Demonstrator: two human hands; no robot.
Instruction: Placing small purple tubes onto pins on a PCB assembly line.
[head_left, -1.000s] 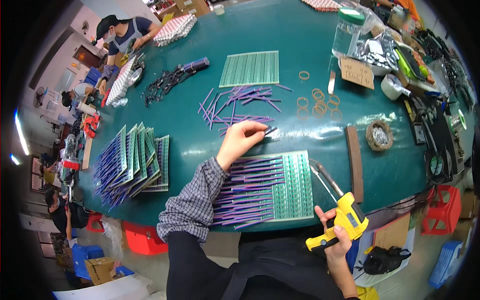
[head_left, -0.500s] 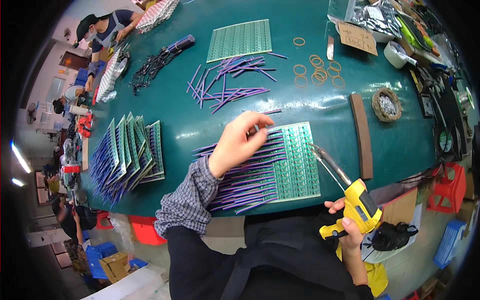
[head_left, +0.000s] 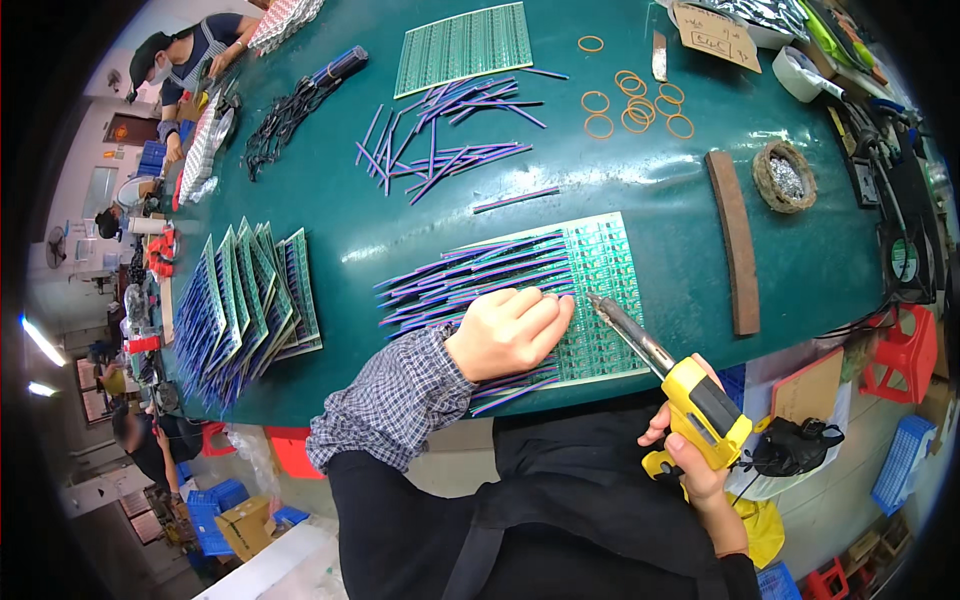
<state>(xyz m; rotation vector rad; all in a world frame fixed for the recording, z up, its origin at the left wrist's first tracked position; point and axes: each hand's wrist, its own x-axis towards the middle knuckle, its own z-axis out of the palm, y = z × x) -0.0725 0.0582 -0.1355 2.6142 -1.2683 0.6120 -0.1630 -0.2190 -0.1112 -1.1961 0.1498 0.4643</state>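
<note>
Left hand (head_left: 508, 335), the person's own: fingers curled inward, knuckles up, over the wired part of a green circuit board (head_left: 607, 270). Fingertips close together near the inner ends of the wires; from where I stand, cannot tell whether a wire is pinched between them.

Board position: flat on the green table (head_left: 400, 222), beneath and beyond the left hand, its bare strip showing to the right of the fingers. Purple-and-black wires (head_left: 470, 272) run leftward from it, some passing under the hand and sleeve.

Right hand (head_left: 697, 470): wrapped round the grip of a yellow soldering gun (head_left: 705, 405), just off the board's near right corner. Iron slants up-left; tip just beside the left fingertips, over the board. Contact not certain.

Surroundings: single loose wire (head_left: 516, 200) just beyond the board; stack of wired boards (head_left: 250, 300) well to the left; brown strip (head_left: 733, 245) to the right.
</note>
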